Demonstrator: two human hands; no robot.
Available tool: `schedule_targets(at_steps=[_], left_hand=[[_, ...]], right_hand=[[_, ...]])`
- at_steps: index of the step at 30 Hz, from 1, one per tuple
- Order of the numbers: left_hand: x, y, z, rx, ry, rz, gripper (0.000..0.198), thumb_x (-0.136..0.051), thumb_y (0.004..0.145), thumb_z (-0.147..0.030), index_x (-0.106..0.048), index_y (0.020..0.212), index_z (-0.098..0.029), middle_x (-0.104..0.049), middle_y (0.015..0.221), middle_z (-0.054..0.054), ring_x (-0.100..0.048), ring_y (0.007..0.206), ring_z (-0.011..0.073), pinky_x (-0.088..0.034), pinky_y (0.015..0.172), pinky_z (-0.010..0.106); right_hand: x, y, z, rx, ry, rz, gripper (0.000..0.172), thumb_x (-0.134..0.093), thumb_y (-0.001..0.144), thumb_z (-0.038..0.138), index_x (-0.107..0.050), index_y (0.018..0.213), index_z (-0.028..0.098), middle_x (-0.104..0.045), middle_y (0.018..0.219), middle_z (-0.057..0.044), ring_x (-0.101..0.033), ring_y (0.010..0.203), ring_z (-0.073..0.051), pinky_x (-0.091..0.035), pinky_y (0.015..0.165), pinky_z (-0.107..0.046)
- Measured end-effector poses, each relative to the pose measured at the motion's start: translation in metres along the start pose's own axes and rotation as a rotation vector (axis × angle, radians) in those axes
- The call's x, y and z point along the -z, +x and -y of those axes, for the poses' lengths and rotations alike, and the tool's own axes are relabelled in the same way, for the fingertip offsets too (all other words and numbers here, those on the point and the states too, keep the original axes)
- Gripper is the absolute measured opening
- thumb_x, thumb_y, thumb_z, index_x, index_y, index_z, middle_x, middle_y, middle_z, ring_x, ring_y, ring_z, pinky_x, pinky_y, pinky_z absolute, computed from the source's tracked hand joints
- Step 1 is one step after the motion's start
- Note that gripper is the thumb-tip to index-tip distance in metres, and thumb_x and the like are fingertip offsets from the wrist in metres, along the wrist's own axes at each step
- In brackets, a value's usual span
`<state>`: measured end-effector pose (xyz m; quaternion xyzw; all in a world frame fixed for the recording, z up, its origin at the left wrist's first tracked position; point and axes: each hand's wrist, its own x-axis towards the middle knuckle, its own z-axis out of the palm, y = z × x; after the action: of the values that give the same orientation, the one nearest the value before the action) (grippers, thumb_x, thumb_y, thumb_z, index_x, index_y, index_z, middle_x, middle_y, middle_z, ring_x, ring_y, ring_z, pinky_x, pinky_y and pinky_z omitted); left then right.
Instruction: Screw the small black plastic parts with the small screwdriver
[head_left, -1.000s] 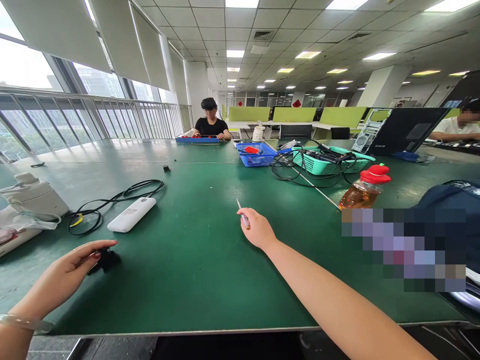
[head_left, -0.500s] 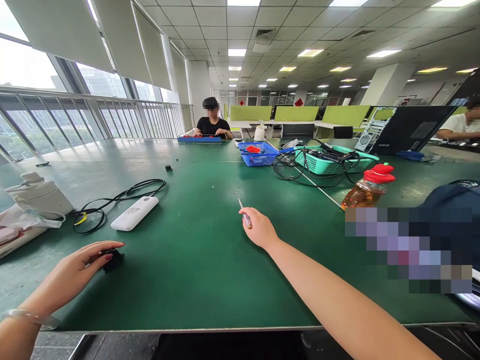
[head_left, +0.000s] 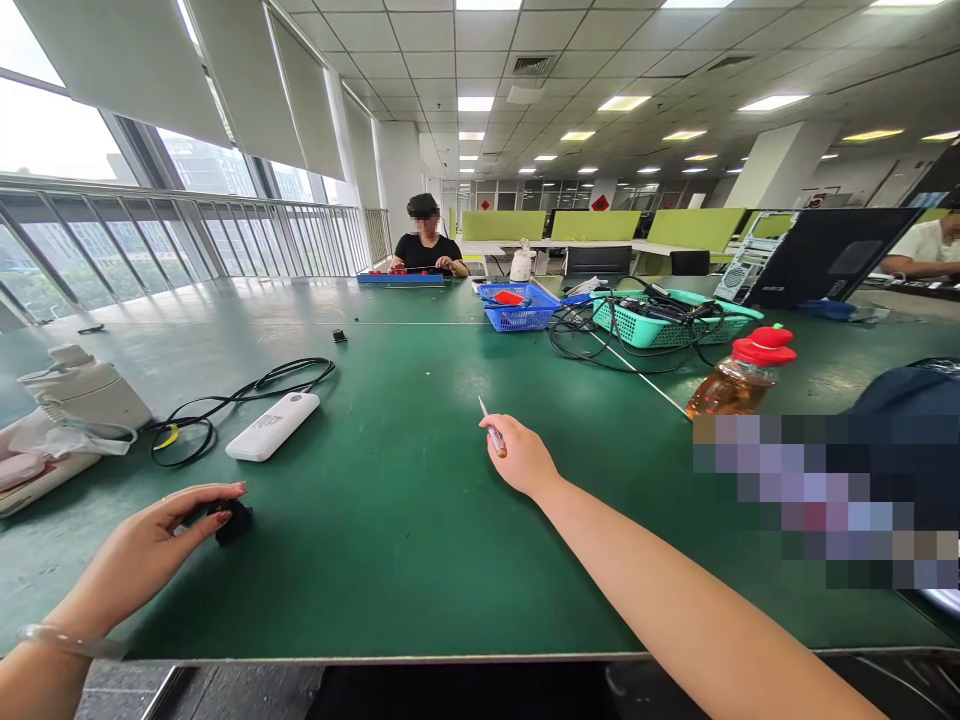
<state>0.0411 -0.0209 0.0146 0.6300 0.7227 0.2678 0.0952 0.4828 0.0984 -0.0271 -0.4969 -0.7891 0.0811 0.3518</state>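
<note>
My right hand (head_left: 523, 456) is closed around a small screwdriver (head_left: 496, 440), whose thin pale shaft points away from me and slightly left. Its patterned handle shows partly below my fingers; the hand is over the middle of the green table. At the near left, my left hand (head_left: 161, 535) grips a small black object (head_left: 234, 522) between thumb and fingers, low at the tabletop. Its exact kind is not clear, and my fingers cover part of it.
Beyond my left hand lie a white power bank (head_left: 273, 426), a black cable (head_left: 247, 385) and a white bottle (head_left: 86, 390). A blue basket (head_left: 519, 318), a green basket (head_left: 645, 330) of cables and a red-capped bottle (head_left: 739, 375) stand right. A person (head_left: 426, 245) sits opposite.
The black object in my left hand has turned slightly and my thumb has shifted on it. My right hand keeps its grip on the screwdriver. The whole view has shifted a little.
</note>
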Motion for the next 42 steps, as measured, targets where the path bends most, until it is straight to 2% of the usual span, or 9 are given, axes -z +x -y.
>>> schedule_targets(at_steps=[5,11,15,17,21,22,27,32,42], left_hand=[[-0.001,-0.001,-0.004,0.057,0.061,0.012,0.063,-0.055,0.065,-0.067,-0.069,0.109,-0.024,-0.072,0.110,0.005,-0.066,0.096,0.0261,-0.054,0.076,0.032],[-0.004,-0.005,-0.007,0.002,0.120,-0.034,0.051,-0.052,0.066,-0.063,-0.072,0.094,-0.026,-0.070,0.115,0.003,-0.064,0.103,0.0262,-0.052,0.074,0.029],[-0.009,-0.010,-0.014,-0.023,0.212,-0.069,0.045,-0.044,0.070,-0.058,-0.073,0.089,-0.029,-0.070,0.114,0.000,-0.063,0.104,0.0259,-0.050,0.085,0.034],[-0.011,-0.013,-0.020,-0.009,0.250,-0.095,0.045,-0.040,0.073,-0.056,-0.072,0.091,-0.030,-0.070,0.114,-0.001,-0.065,0.096,0.0243,-0.050,0.085,0.035],[-0.015,-0.018,-0.028,0.081,0.317,-0.157,0.048,-0.038,0.078,-0.056,-0.070,0.102,-0.029,-0.068,0.116,0.001,-0.063,0.062,0.0172,-0.052,0.066,0.034],[-0.015,-0.019,-0.029,0.085,0.318,-0.172,0.048,-0.039,0.078,-0.057,-0.070,0.102,-0.029,-0.069,0.114,0.002,-0.063,0.063,0.0176,-0.052,0.065,0.033],[-0.014,-0.015,-0.029,0.077,0.280,-0.198,0.049,-0.041,0.076,-0.059,-0.073,0.096,-0.029,-0.072,0.107,0.001,-0.066,0.091,0.0251,-0.053,0.074,0.034],[-0.015,-0.014,-0.028,0.065,0.257,-0.169,0.046,-0.043,0.073,-0.057,-0.074,0.094,-0.031,-0.071,0.111,-0.001,-0.066,0.096,0.0252,-0.052,0.086,0.038],[-0.013,-0.017,-0.036,0.080,0.260,-0.171,0.046,-0.043,0.072,-0.057,-0.074,0.094,-0.030,-0.069,0.115,-0.001,-0.063,0.106,0.0281,-0.051,0.092,0.044]], right_hand=[[-0.001,0.000,-0.001,0.002,-0.002,-0.006,0.028,-0.048,0.085,0.016,-0.058,0.110,0.025,-0.066,0.107,-0.003,-0.063,0.077,-0.016,-0.048,0.069,-0.028],[0.000,0.000,-0.001,0.011,-0.004,-0.002,0.028,-0.048,0.085,0.016,-0.058,0.110,0.025,-0.066,0.107,-0.003,-0.064,0.079,-0.016,-0.048,0.069,-0.027],[0.000,0.000,0.000,0.008,-0.010,0.003,0.029,-0.048,0.085,0.015,-0.057,0.110,0.025,-0.066,0.108,-0.003,-0.064,0.080,-0.016,-0.048,0.070,-0.028],[-0.001,-0.001,-0.001,0.013,-0.008,-0.001,0.029,-0.048,0.085,0.016,-0.057,0.111,0.025,-0.065,0.108,-0.003,-0.064,0.079,-0.016,-0.048,0.069,-0.028],[-0.003,-0.001,-0.004,0.028,-0.007,-0.017,0.030,-0.049,0.085,0.016,-0.057,0.112,0.026,-0.065,0.107,-0.002,-0.064,0.080,-0.016,-0.048,0.070,-0.027],[-0.003,-0.002,-0.004,0.033,-0.010,-0.017,0.030,-0.049,0.085,0.015,-0.057,0.112,0.026,-0.065,0.107,-0.002,-0.064,0.080,-0.016,-0.048,0.070,-0.027],[-0.001,-0.002,-0.003,0.034,-0.015,-0.007,0.029,-0.049,0.085,0.016,-0.057,0.111,0.026,-0.065,0.106,-0.002,-0.063,0.077,-0.016,-0.048,0.068,-0.027],[0.000,-0.002,-0.002,0.033,-0.004,-0.001,0.029,-0.049,0.085,0.015,-0.057,0.111,0.026,-0.066,0.107,-0.002,-0.063,0.077,-0.016,-0.047,0.068,-0.028],[0.001,-0.002,0.000,0.036,0.000,0.013,0.029,-0.048,0.085,0.016,-0.057,0.112,0.025,-0.065,0.109,-0.003,-0.063,0.079,-0.017,-0.047,0.069,-0.028]])
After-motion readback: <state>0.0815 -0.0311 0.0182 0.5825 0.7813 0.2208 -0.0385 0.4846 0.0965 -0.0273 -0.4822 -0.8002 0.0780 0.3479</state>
